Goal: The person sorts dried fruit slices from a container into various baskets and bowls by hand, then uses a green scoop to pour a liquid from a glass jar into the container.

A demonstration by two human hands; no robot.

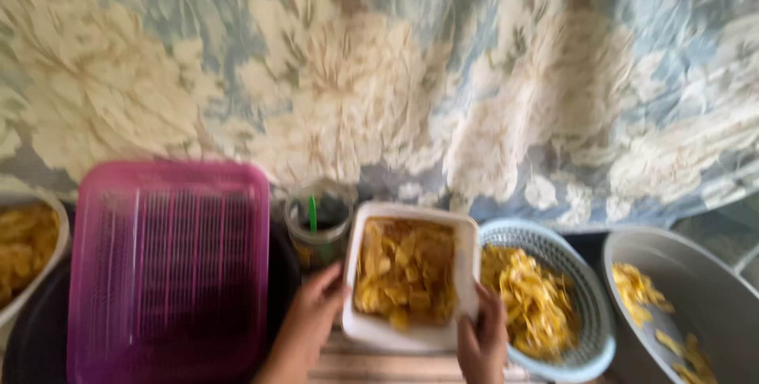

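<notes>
White tray lengthwise away, between hands

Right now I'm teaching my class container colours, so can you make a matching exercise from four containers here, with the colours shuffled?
Containers:
1. slotted square basket
2. rectangular tub of chips held by the left hand and right hand
3. round woven basket of yellow strips
4. big basin at far right

Colours:
a. grey
b. pink
c. light blue
d. white

Pairs: 1-b, 2-d, 3-c, 4-a
</notes>
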